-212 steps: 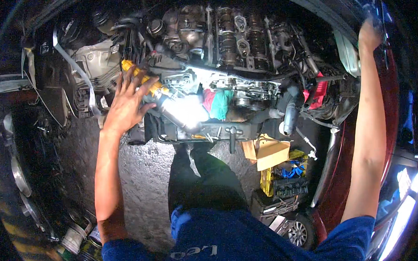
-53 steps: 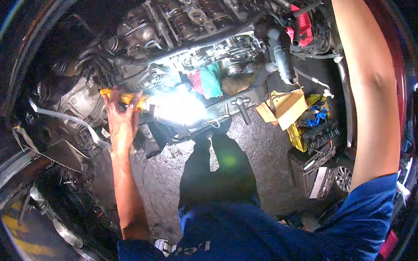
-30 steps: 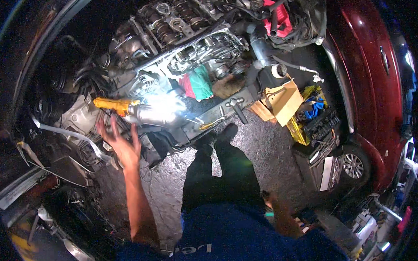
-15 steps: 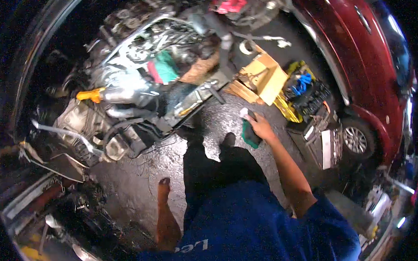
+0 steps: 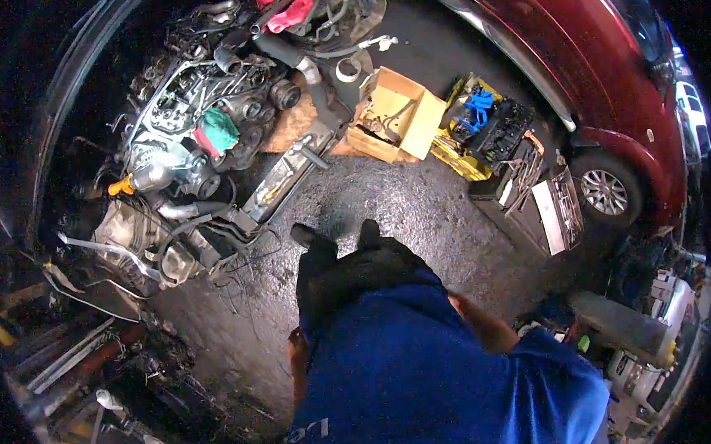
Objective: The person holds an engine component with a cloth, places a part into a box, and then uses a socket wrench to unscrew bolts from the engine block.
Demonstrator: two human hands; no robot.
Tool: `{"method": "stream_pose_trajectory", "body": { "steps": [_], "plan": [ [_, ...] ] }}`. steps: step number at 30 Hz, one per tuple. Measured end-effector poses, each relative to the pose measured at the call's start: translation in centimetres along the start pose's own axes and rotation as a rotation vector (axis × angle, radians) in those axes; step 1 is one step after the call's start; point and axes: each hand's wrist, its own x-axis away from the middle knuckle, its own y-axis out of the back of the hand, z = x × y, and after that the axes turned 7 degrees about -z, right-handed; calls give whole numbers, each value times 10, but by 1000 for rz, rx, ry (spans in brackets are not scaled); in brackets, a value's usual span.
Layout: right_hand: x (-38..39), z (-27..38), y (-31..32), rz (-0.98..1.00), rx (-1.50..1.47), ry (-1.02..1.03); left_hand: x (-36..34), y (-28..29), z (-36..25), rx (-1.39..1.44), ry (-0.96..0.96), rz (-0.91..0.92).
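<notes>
My left hand [image 5: 296,336] hangs low beside my left thigh, and its fingers are too dark and small to read. My right forearm [image 5: 484,326] shows at the edge of my blue shirt, while the hand itself is hidden by my body. Neither hand is seen touching any part. In front of my shoes stands an open cardboard box [image 5: 411,124] with metal pieces in it. To its left lies a large engine [image 5: 172,111], with a green and red cloth [image 5: 219,133] resting on it.
Right of the box are a yellow crate [image 5: 455,152] with black parts and blue straps, and an open tool case [image 5: 547,210]. A dark red car [image 5: 575,62] stands along the right side. Loose hoses and metal parts [image 5: 123,252] lie on the left. The dark floor [image 5: 418,203] shines wetly.
My right hand, which held a dark green cloth-like thing out over the floor, has drawn back out of sight. My left arm has pulled in toward my body, and the view has shifted.
</notes>
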Motion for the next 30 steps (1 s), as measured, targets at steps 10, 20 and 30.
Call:
{"method": "stream_pose_trajectory", "body": {
  "steps": [10, 20, 30],
  "plan": [
    [30, -32, -44, 21, -405, -110, -83, 46, -106, -364, 21, -36],
    [-5, -3, -32, 87, -441, -1, -86, 0, -147, -166, -52, -165],
    [-40, 231, 77, 533, -1071, 121, -66, -64, -257, -316, -21, -109]
  ]
}}
